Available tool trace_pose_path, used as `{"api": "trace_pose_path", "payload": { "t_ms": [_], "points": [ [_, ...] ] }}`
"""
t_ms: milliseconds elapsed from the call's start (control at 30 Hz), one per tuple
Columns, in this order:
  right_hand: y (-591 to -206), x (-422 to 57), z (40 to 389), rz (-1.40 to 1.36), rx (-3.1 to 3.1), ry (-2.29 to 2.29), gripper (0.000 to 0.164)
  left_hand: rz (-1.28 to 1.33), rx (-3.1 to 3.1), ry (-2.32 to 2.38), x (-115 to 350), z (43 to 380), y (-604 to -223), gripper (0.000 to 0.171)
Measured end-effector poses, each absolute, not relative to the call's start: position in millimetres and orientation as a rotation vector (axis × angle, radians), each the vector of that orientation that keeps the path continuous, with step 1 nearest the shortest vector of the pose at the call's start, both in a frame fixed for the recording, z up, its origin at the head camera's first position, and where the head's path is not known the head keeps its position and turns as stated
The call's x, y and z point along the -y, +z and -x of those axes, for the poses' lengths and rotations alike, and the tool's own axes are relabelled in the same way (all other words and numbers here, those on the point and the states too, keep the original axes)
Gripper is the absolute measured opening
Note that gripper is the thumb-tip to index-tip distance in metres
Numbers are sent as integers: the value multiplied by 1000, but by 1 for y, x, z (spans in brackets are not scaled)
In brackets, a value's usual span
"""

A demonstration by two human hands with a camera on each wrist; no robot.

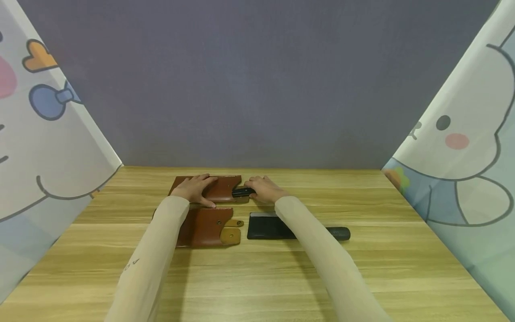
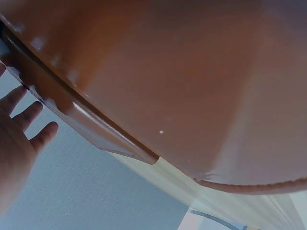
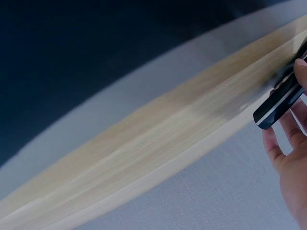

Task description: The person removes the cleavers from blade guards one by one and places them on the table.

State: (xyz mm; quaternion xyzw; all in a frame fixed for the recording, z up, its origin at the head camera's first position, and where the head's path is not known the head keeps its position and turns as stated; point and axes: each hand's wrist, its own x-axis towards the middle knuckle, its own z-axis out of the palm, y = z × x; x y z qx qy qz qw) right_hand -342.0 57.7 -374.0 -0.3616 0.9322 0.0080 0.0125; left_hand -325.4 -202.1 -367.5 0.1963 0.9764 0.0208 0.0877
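Note:
Two brown leather pouches lie on the wooden table (image 1: pixel 257 277). My left hand (image 1: pixel 196 188) rests flat on the far pouch (image 1: pixel 223 190), fingers straight; in the left wrist view the leather (image 2: pixel 192 86) fills the picture with my fingers (image 2: pixel 29 120) at the left edge. My right hand (image 1: pixel 263 188) grips a slim black device (image 1: pixel 242 192) with its end at the far pouch's right edge. In the right wrist view the device (image 3: pixel 280 100) shows a silver edge, with my fingers (image 3: pixel 288 143) curled under it. The near pouch (image 1: pixel 205 228) lies below my left wrist.
A flat black case (image 1: pixel 263 226) and a slim black bar (image 1: pixel 339 233) lie under my right forearm. A tan snap tab (image 1: pixel 230 235) sticks out of the near pouch. Cartoon-printed curtains stand at the left (image 1: pixel 40 147) and right (image 1: pixel 462 156), with a grey wall (image 1: pixel 257 89) behind.

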Motion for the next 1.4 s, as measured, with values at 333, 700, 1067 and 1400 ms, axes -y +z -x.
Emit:
{"api": "trace_pose_path", "payload": {
  "t_ms": [333,700,1067,1400],
  "points": [
    [-374,-60,344,1137,-2895,46,38,-574,-2877,39,200,327,-364,104],
    [-373,-58,344,1117,-2895,33,37,-606,-2892,60,202,330,-366,104],
    [-370,-53,344,1066,-2863,-33,33,-634,-2898,53,203,330,-367,104],
    [-374,-52,347,1058,-2860,-45,39,-621,-2886,82,205,327,-366,105]
  ]
}}
